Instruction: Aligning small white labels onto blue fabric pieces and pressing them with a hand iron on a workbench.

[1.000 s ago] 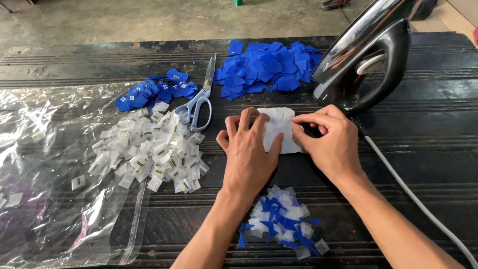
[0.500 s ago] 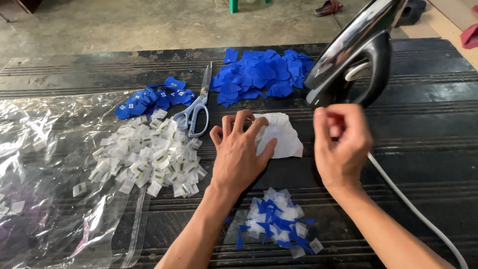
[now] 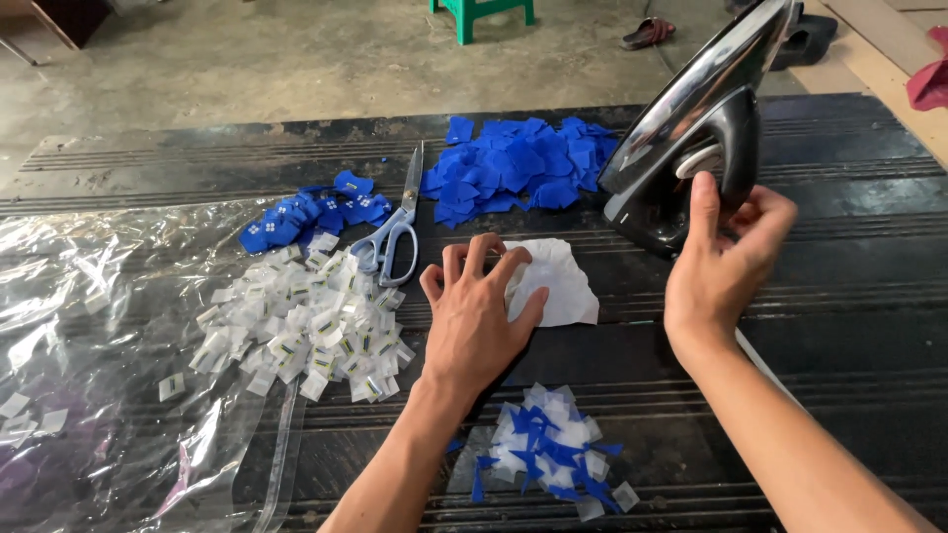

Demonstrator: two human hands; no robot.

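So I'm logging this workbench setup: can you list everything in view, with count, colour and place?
iron: one, black and silver, tipped up, back right
white cloth: one, centre
scissors: one pair, pale handles, left of centre
blue pieces: large pile at back, smaller pile left of it
white tags: pile, left, on clear plastic sheet
mixed blue-white scraps: pile, front
stool: green, on floor
left hand: flat on cloth
right hand: at iron handle

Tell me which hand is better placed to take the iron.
Right. The right hand is already at the iron handle, while the left hand lies flat on the white cloth.
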